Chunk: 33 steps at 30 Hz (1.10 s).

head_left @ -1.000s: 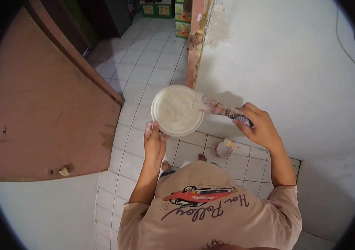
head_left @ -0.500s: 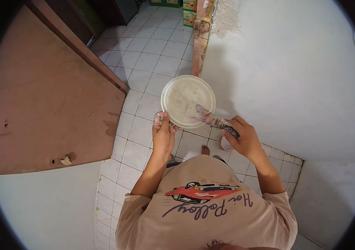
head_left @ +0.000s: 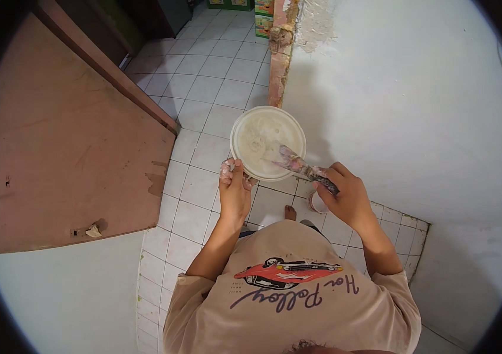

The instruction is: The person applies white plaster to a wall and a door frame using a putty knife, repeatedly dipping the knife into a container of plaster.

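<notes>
My left hand (head_left: pixel 237 183) grips a round whitish plastic lid (head_left: pixel 260 133) by its near-left rim, with the thumb on top and white smears on the fingers. A pale, wet-looking paste is spread over the lid's upper face. Wrapped round the dark handle of a putty knife (head_left: pixel 305 170), my right hand (head_left: pixel 342 192) holds it slanted from the right. The putty knife's stained blade lies over the right part of the lid, at the paste. What the left fingers do beneath the lid is hidden.
A small container (head_left: pixel 317 203) stands on the white tiled floor (head_left: pixel 195 194), partly behind my right hand. To the left is a brown door (head_left: pixel 80 147). A white wall (head_left: pixel 410 106) with a rough, patched edge (head_left: pixel 279 65) rises on the right. Green boxes (head_left: pixel 264 17) stand at the far end.
The putty knife's blade has shifted slightly on the lid. The lid and my left hand have moved a little to the right; both grips are unchanged.
</notes>
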Tool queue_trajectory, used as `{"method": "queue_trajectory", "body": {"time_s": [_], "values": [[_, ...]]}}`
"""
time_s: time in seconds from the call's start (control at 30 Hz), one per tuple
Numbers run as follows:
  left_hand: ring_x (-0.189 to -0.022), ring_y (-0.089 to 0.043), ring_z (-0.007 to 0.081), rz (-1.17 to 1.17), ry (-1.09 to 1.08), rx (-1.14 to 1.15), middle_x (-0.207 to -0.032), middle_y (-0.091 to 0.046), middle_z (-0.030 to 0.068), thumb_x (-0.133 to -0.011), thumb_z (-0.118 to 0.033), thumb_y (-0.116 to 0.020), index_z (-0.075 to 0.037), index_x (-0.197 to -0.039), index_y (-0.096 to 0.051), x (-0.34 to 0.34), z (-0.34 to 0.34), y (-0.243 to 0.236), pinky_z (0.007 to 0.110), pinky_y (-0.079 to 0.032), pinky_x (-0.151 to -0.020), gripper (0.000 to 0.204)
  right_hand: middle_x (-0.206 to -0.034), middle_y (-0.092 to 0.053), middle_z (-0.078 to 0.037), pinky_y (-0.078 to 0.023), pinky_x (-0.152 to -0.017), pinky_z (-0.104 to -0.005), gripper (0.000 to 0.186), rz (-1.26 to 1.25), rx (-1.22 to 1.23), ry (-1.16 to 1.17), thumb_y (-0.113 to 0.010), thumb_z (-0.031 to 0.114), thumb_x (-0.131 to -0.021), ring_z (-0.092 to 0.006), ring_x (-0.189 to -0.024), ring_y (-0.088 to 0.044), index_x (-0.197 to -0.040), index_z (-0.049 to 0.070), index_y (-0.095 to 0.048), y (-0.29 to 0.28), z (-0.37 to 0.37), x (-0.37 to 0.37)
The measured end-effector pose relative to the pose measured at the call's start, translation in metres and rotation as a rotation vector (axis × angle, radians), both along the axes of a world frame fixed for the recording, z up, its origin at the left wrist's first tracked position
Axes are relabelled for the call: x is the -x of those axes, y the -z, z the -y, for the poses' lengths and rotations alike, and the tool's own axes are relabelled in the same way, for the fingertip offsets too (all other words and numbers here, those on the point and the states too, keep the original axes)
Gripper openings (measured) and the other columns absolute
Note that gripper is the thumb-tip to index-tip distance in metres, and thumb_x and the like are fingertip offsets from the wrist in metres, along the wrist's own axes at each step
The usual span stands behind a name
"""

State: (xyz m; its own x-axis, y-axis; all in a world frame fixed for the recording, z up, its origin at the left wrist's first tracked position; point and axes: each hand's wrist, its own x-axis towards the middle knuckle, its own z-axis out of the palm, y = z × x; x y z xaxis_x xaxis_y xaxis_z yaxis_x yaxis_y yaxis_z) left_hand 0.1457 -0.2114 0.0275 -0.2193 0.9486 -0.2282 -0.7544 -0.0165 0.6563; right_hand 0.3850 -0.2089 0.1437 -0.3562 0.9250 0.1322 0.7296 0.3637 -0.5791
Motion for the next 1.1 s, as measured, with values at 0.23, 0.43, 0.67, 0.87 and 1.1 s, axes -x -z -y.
{"method": "queue_trajectory", "body": {"time_s": [0.23, 0.43, 0.67, 0.87, 1.1], "values": [[-0.095, -0.065, 0.0138, -0.023, 0.034, -0.034, -0.110, -0.064, 0.0068, -0.106, -0.021, -0.054, -0.006, -0.122, -0.047, 0.008, 0.002, 0.015, 0.035, -0.056, -0.083, 0.023, -0.090, -0.061, -0.011, -0.049, -0.060, -0.0414, 0.021, 0.195, -0.005, -0.035, -0.072, 0.016, -0.088, -0.0326, -0.064, -0.061, -0.105, 0.004, -0.069, -0.014, -0.009, -0.002], [-0.088, -0.064, 0.0118, -0.019, 0.020, 0.010, -0.104, -0.065, 0.0059, -0.106, -0.021, -0.054, -0.006, -0.121, -0.047, 0.004, 0.000, 0.000, 0.035, -0.057, -0.080, 0.022, -0.087, -0.061, -0.012, -0.049, -0.060, -0.0414, 0.021, 0.185, -0.031, -0.056, -0.071, 0.016, -0.089, -0.0329, -0.065, -0.061, -0.105, 0.004, -0.070, -0.025, -0.014, 0.003], [-0.097, -0.067, 0.0163, -0.032, 0.020, -0.006, -0.107, -0.067, 0.0050, -0.107, -0.021, -0.053, -0.010, -0.114, -0.049, 0.009, -0.002, 0.009, 0.040, -0.057, -0.087, 0.014, -0.081, -0.060, -0.012, -0.048, -0.060, -0.0389, 0.016, 0.167, -0.004, -0.151, -0.070, 0.014, -0.091, -0.0300, -0.064, -0.061, -0.101, 0.001, -0.070, -0.036, -0.020, -0.014], [-0.102, -0.066, 0.0184, -0.010, 0.041, -0.001, -0.110, -0.066, 0.0068, -0.107, -0.021, -0.053, -0.010, -0.114, -0.049, 0.010, -0.001, 0.011, 0.042, -0.056, -0.090, 0.014, -0.071, -0.063, -0.007, -0.043, -0.046, -0.0283, 0.020, -0.186, 0.672, 0.042, -0.062, 0.015, -0.100, -0.0120, -0.051, -0.056, -0.091, -0.001, -0.069, -0.029, -0.034, -0.030], [-0.109, -0.065, 0.0208, -0.025, 0.056, 0.011, -0.115, -0.065, 0.0082, -0.107, -0.021, -0.051, -0.009, -0.114, -0.050, 0.011, 0.000, 0.015, 0.044, -0.055, -0.095, 0.013, -0.063, -0.061, -0.003, -0.037, -0.040, -0.0229, 0.026, -0.679, 0.832, 0.009, -0.058, 0.023, -0.103, -0.0082, -0.048, -0.053, -0.089, 0.002, -0.066, 0.012, -0.037, -0.054]]}}
